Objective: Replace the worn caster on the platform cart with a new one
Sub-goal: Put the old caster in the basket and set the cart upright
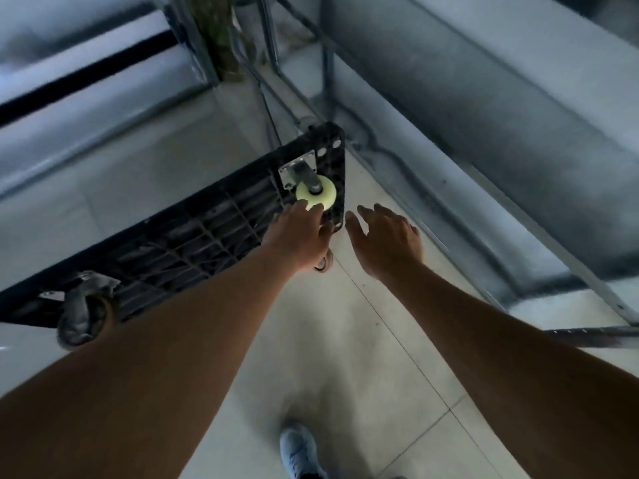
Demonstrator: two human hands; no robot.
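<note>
The left fingers (302,206) are stretched out, their tips touching the lower rim of the pale yellow wheel (316,195). The thumb lies at the cart's end rim; blur hides whether it presses there. The left hand (297,233) holds nothing.

The right fingers (366,212) are spread and relaxed, just beside the cart's end but clear of it. The right hand (387,236) is empty, palm down over the floor (363,340).

The yellow wheel belongs to a caster whose metal plate (287,174) sits against the black cart (193,236) at its far corner. The cart is tipped up, its ribbed underside facing the camera.

A grey caster (83,312) is mounted at the cart's near left corner, partly behind the left forearm. A small round grey thing (324,263) lies on the floor under the left hand, mostly hidden. A pale shoe (297,447) shows at the bottom edge. Metal frame legs (328,81) stand beyond the cart.
</note>
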